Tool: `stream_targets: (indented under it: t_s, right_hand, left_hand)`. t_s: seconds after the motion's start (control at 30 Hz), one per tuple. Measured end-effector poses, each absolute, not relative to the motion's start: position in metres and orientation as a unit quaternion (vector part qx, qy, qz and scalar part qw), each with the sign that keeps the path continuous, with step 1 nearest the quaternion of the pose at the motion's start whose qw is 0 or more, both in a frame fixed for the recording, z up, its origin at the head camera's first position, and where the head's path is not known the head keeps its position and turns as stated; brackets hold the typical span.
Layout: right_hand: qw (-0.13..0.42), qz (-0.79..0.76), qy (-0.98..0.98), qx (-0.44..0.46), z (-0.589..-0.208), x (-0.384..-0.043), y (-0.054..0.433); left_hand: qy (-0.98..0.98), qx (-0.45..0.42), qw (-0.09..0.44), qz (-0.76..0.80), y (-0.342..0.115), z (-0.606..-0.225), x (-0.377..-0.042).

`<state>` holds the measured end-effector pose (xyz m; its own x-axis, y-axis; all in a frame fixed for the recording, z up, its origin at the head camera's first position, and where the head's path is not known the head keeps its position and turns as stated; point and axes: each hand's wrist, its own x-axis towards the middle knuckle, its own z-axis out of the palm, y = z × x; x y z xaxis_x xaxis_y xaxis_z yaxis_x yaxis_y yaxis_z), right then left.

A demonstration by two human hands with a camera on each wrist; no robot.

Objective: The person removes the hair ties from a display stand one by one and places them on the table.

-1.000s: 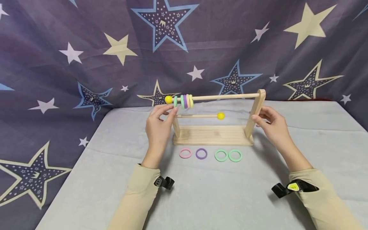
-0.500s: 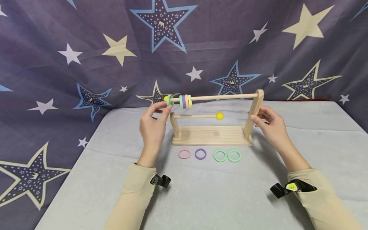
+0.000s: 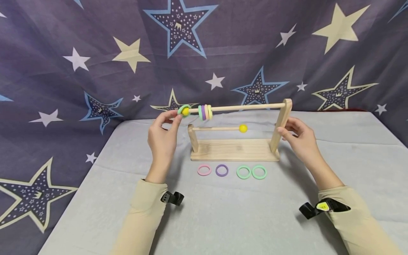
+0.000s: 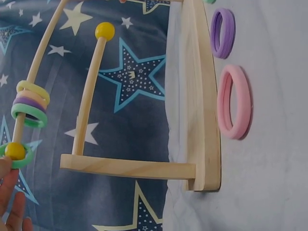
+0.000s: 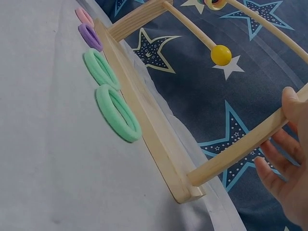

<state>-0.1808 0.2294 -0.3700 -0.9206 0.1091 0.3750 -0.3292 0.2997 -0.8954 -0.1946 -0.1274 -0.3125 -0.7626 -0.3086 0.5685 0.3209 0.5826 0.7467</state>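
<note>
The left hand is clamped on a green ring. The ring sits tilted around the yellow ball at the free end of the upper rod. The right hand grips the tall post. Four threaded rings hang on the upper rod, near the ball. A pink ring, a purple ring and two loose green rings lie on the bench.

A starry curtain hangs behind grey cloth.
</note>
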Motion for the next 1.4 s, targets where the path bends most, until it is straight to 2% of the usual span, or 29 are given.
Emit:
stream_targets:
  t_s: [0.83, 1.17, 1.4]
  right_hand:
    - [0.188, 0.585, -0.786, 0.072, -0.371, -0.182, 0.23]
    - [0.184, 0.586, -0.785, 0.076, -0.371, -0.182, 0.231]
    - [0.183, 0.583, -0.788, 0.077, -0.371, -0.182, 0.232]
  left_hand:
    - [-0.846, 0.0, 0.343, -0.408, -0.143, -0.312, -0.203]
    - [-0.865, -0.048, 0.369, -0.336, -0.158, -0.317, -0.188]
    - [-0.881, -0.104, 0.368, -0.277, -0.165, -0.322, -0.174]
